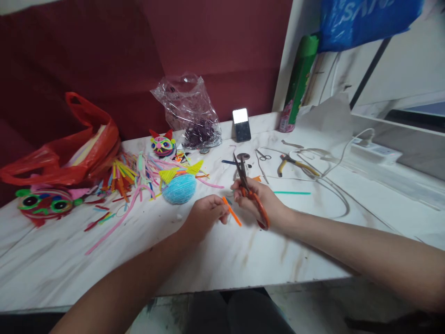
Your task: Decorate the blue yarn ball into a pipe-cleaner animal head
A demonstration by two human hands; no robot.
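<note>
Scissors [243, 177] clasped in right hand [269, 197], left hand [206, 214] pinches orange strip [233, 213], apparent trimming that calls for careful alignment.

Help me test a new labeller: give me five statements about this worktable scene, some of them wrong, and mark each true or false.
1. The right hand has the orange-handled scissors in its grip. True.
2. The left hand has nothing in its grip. False: it holds an orange strip.
3. The pliers have blue handles. False: the pliers' handles are yellow.
4. The green canister stands to the right of the clear plastic bag. True.
5. The light-blue oval lies to the right of both hands. False: the oval lies to their left.
</note>
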